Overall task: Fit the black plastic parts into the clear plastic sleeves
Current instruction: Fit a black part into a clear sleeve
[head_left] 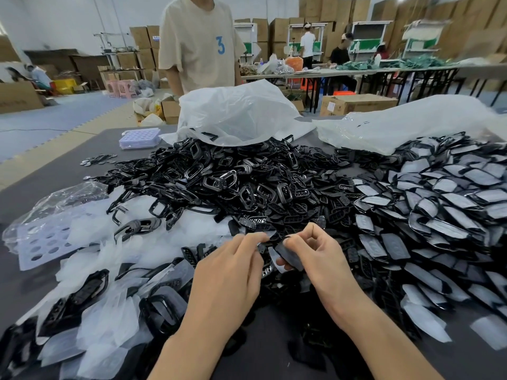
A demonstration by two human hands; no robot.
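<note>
We pinch the clear sleeve [291, 257] in our right hand [315, 259] and the black part [264, 246] in the curled fingers of our left hand [233, 267], near centre above the worktop [55, 165]. We should keep the sleeve's mouth spread and slide the part in straight. The far white bag [233, 113] spills loose black parts, and the right-hand bag [397, 124] spills sleeved ones.

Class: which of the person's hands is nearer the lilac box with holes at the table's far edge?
Left. The left hand is nearer the wearer and right of the lilac box; the right hand, pinching a black part, sits farther right.
</note>
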